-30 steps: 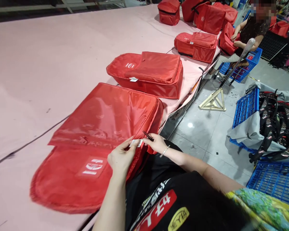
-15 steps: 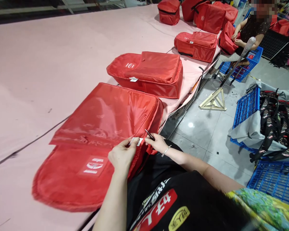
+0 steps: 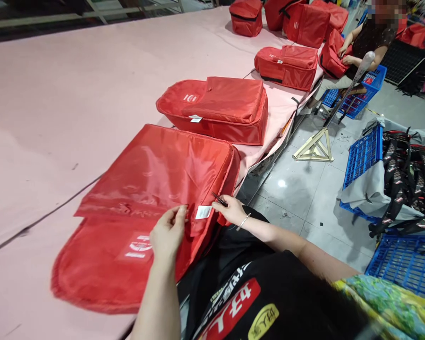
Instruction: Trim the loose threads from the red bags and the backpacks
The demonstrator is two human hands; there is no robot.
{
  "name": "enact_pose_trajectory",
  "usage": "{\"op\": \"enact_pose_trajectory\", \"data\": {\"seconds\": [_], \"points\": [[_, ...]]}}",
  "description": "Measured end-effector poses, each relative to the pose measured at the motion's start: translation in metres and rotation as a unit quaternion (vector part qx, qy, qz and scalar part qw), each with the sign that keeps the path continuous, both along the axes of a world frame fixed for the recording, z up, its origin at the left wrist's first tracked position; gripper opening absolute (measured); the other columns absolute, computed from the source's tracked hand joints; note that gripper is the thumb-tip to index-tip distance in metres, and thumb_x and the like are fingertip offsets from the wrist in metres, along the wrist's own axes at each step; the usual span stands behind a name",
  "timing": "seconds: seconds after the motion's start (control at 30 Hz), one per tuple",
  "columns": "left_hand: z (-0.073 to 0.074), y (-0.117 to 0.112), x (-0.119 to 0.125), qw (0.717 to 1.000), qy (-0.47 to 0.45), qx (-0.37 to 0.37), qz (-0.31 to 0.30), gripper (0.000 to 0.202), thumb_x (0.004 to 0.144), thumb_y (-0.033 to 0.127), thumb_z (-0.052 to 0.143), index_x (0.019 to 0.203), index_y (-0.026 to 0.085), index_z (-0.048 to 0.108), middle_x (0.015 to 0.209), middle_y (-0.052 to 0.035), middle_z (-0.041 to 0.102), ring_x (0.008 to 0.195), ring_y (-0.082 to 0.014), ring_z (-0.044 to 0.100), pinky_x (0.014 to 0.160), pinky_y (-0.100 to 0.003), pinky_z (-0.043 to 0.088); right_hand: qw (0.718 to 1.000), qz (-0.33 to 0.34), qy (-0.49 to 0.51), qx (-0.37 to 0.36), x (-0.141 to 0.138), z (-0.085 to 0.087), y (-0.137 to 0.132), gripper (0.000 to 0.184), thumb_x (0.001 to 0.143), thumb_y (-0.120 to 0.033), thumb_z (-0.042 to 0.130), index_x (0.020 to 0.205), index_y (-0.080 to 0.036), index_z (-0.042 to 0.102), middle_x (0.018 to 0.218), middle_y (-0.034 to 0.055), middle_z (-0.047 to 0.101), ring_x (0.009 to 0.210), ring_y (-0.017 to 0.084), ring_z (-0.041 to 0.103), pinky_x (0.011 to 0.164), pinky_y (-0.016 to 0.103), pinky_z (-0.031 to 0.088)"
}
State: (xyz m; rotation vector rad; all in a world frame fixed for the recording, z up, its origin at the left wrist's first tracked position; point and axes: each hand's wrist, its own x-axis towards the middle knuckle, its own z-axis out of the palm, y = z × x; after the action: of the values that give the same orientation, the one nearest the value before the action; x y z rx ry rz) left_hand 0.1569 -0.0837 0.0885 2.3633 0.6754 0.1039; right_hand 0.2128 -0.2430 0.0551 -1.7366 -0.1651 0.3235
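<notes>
A red backpack (image 3: 156,184) lies flat on the pink table (image 3: 56,94) in front of me, with a white logo patch (image 3: 139,247) near its lower end. My left hand (image 3: 167,233) pinches the red fabric at the bag's near edge, just left of a small white label (image 3: 203,212). My right hand (image 3: 230,210) rests at the bag's corner beside the label, its fingers closed on small black snips (image 3: 219,199). The label hangs free between the two hands.
Further red backpacks (image 3: 216,106) (image 3: 286,66) lie in a row along the table edge, more at the far end. A seated person (image 3: 364,42) handles another bag. Blue crates (image 3: 361,156), a black strap pile (image 3: 407,179) and a metal stand (image 3: 315,148) occupy the floor on the right.
My left hand has let go of the white label and moved left and down onto the bag's fabric. My right hand has stayed in place with the snips.
</notes>
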Motion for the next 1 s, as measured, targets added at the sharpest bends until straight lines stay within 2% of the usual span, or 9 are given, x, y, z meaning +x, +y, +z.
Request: {"op": "enact_pose_trajectory", "data": {"seconds": [0.1, 0.17, 0.23, 0.3, 0.43, 0.53, 0.63, 0.8, 1.0], "points": [[0.005, -0.01, -0.004, 0.995, -0.052, -0.007, -0.082, 0.057, 0.085, 0.057, 0.033, 0.12, 0.018, 0.056, 0.118, -0.0107, 0.061, 0.109, -0.0264, 0.055, 0.096, -0.039, 0.042, 1.0, 0.009, 0.006, 0.015, 0.001, 0.002, -0.003, 0.023, 0.081, -0.033, 0.056, 0.064, -0.019, 0.048, 0.059, -0.0057, 0.052, 0.056, 0.009, 0.043, 0.056, 0.02, 0.031], [0.007, -0.018, -0.004, 0.99, -0.079, 0.04, -0.114, 0.06, 0.083, 0.058, 0.039, 0.122, 0.015, 0.055, 0.123, -0.014, 0.056, 0.116, -0.0287, 0.049, 0.102, -0.042, 0.036, 1.0, 0.012, 0.009, 0.018, 0.001, 0.002, -0.004, 0.023, 0.08, -0.033, 0.056, 0.063, -0.019, 0.048, 0.059, -0.0058, 0.051, 0.057, 0.009, 0.043, 0.057, 0.02, 0.032], [0.007, -0.024, -0.002, 0.989, -0.083, 0.072, -0.102, 0.058, 0.081, 0.058, 0.043, 0.117, 0.015, 0.058, 0.12, -0.0146, 0.057, 0.114, -0.0288, 0.049, 0.102, -0.042, 0.035, 0.999, 0.016, 0.018, 0.035, 0.002, -0.001, -0.004, 0.023, 0.079, -0.032, 0.057, 0.063, -0.018, 0.048, 0.059, -0.0058, 0.051, 0.057, 0.008, 0.044, 0.058, 0.02, 0.033], [0.004, -0.026, 0.002, 0.992, -0.076, 0.065, -0.076, 0.052, 0.081, 0.056, 0.045, 0.111, 0.017, 0.061, 0.113, -0.0134, 0.06, 0.109, -0.0273, 0.052, 0.099, -0.041, 0.038, 0.996, 0.016, 0.036, 0.075, 0.002, -0.009, -0.002, 0.022, 0.077, -0.033, 0.057, 0.064, -0.018, 0.048, 0.059, -0.0063, 0.05, 0.057, 0.008, 0.044, 0.059, 0.02, 0.035], [-0.003, -0.022, 0.009, 0.999, -0.027, -0.022, -0.021, 0.046, 0.076, 0.052, 0.051, 0.107, 0.02, 0.063, 0.101, -0.009, 0.065, 0.093, -0.0232, 0.06, 0.087, -0.036, 0.045, 0.983, -0.001, 0.077, 0.164, 0.003, -0.031, 0.007, 0.023, 0.073, -0.039, 0.058, 0.07, -0.018, 0.047, 0.059, -0.0072, 0.046, 0.053, 0.006, 0.042, 0.054, 0.019, 0.035], [-0.006, -0.017, 0.013, 0.997, 0.0, -0.08, 0.009, 0.044, 0.072, 0.05, 0.057, 0.105, 0.022, 0.064, 0.095, -0.0053, 0.068, 0.089, -0.0213, 0.062, 0.086, -0.034, 0.045, 0.979, -0.01, 0.083, 0.187, 0.003, -0.042, 0.012, 0.028, 0.071, -0.043, 0.06, 0.071, -0.018, 0.047, 0.06, -0.0067, 0.047, 0.052, 0.006, 0.042, 0.051, 0.018, 0.034], [-0.005, -0.015, 0.014, 0.997, 0.013, -0.077, 0.014, 0.04, 0.071, 0.049, 0.058, 0.102, 0.023, 0.067, 0.091, -0.004, 0.07, 0.09, -0.0222, 0.062, 0.087, -0.034, 0.044, 0.975, -0.011, 0.092, 0.203, 0.002, -0.041, 0.013, 0.03, 0.069, -0.044, 0.061, 0.07, -0.018, 0.046, 0.058, -0.0069, 0.046, 0.049, 0.005, 0.039, 0.047, 0.017, 0.032], [-0.001, -0.015, 0.013, 0.999, 0.015, -0.049, 0.015, 0.039, 0.074, 0.049, 0.056, 0.103, 0.024, 0.068, 0.092, -0.0053, 0.07, 0.091, -0.0246, 0.062, 0.085, -0.037, 0.045, 0.97, -0.012, 0.125, 0.207, -0.001, -0.028, 0.01, 0.034, 0.067, -0.047, 0.062, 0.071, -0.019, 0.044, 0.055, -0.008, 0.044, 0.046, 0.004, 0.036, 0.043, 0.017, 0.029], [-0.006, -0.022, 0.005, 0.999, -0.046, -0.008, -0.004, 0.04, 0.079, 0.047, 0.053, 0.106, 0.022, 0.067, 0.103, -0.0088, 0.068, 0.095, -0.0259, 0.061, 0.083, -0.037, 0.045, 0.972, -0.025, 0.106, 0.207, -0.003, -0.026, 0.008, 0.032, 0.069, -0.046, 0.061, 0.07, -0.019, 0.045, 0.055, -0.0077, 0.046, 0.051, 0.006, 0.042, 0.052, 0.019, 0.036]]}}
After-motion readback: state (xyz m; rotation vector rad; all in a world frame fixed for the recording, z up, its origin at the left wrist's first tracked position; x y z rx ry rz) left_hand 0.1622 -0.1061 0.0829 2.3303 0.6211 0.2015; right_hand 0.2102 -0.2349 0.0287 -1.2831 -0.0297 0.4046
